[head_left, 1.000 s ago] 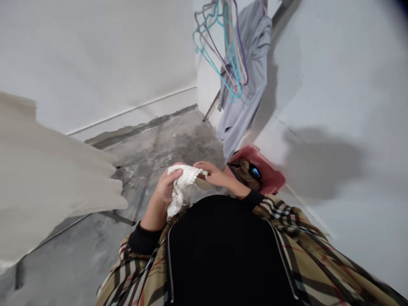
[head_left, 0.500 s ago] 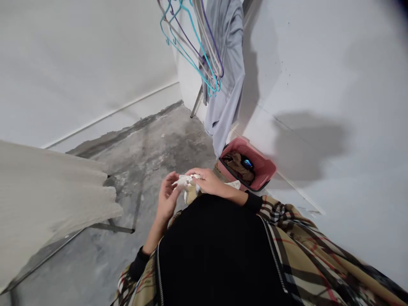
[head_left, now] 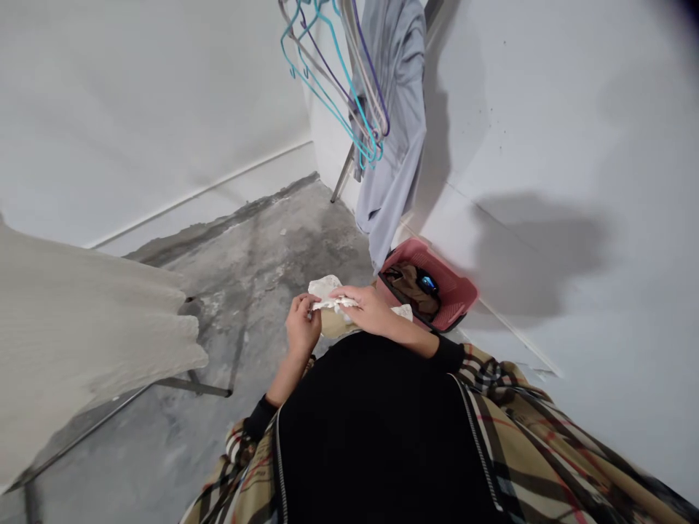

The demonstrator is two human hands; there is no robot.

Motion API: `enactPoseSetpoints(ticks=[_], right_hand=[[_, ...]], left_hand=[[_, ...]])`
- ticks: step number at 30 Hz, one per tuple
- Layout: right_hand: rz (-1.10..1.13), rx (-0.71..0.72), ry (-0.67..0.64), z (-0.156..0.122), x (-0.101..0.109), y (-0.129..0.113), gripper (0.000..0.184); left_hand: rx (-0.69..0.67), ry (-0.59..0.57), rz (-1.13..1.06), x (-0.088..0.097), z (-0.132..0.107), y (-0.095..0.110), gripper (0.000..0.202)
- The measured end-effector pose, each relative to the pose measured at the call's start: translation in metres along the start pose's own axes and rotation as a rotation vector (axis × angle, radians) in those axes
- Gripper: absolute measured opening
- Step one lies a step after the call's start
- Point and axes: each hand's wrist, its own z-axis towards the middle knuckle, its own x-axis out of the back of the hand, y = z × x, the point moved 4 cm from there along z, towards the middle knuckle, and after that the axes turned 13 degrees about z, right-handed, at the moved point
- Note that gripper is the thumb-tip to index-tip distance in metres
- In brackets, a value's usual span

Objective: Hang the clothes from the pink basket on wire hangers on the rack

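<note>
Centrally, two hands meet just in front of the person's torso. The left hand (head_left: pixel 303 329) is closed, fingers pinching one edge of a white cloth (head_left: pixel 326 290). The right hand (head_left: pixel 367 309) is also closed, gripping the same cloth from the other side with its knuckles up. The cloth is bunched between both hands above the floor (head_left: pixel 256 247). A second pale piece shows just beyond the right wrist; whether it belongs to the same cloth cannot be told.

Count of other items:
- One pink basket (head_left: pixel 463 295), on the floor against the right wall (head_left: pixel 573 109), near the right hand.
- One grey garment (head_left: pixel 394 145), hanging above the basket.
- Several wire hangers (head_left: pixel 349 102), teal, purple and grey. They overlap, so the exact number cannot be read.
- One beige sheet (head_left: pixel 81 320), hanging at the left.
- One dark floor bar (head_left: pixel 191 386) under the sheet.

Open room: bare floor lies between the sheet and the basket, running to the far corner. The basket touches or nearly touches the right wall.

Hidden or cut off: the hangers and garment are cropped at the top edge and the sheet at the left edge. The basket holds a brown item and a glossy blue one, both too small to identify. The torso hides the floor beneath the hands.
</note>
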Motion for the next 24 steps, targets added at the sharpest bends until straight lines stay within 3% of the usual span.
enactPoseSetpoints(ticks=[4,6,10,12,15,19,21,24], right_hand=[[-0.183,0.026,0.088,0.000,0.026,0.000,0.038],[-0.277,0.017,0.139,0.001,0.042,0.005,0.041],[-0.481,-0.099,0.158,0.005,0.072,0.021,0.039],[-0.492,-0.125,0.102,0.010,0.083,0.022,0.031],[-0.347,0.043,0.157,0.023,0.100,-0.001,0.028],[-0.250,0.327,0.576,0.045,0.130,-0.055,0.033],[-0.328,0.378,0.716,0.060,0.138,-0.077,0.035],[-0.491,0.367,0.778,0.084,0.137,-0.097,0.037]], left_hand=[[0.141,0.124,-0.136,0.023,0.007,0.003,0.018],[0.200,0.035,-0.255,0.034,0.008,0.011,0.022],[0.248,-0.272,-0.400,0.052,0.001,0.033,0.023],[0.311,-0.311,-0.472,0.059,-0.002,0.038,0.025],[0.452,-0.260,-0.607,0.063,-0.005,0.034,0.032],[0.522,-0.202,-0.660,0.061,-0.008,0.026,0.037],[0.511,-0.203,-0.660,0.061,-0.011,0.025,0.038],[0.503,-0.202,-0.671,0.063,-0.016,0.024,0.040]])
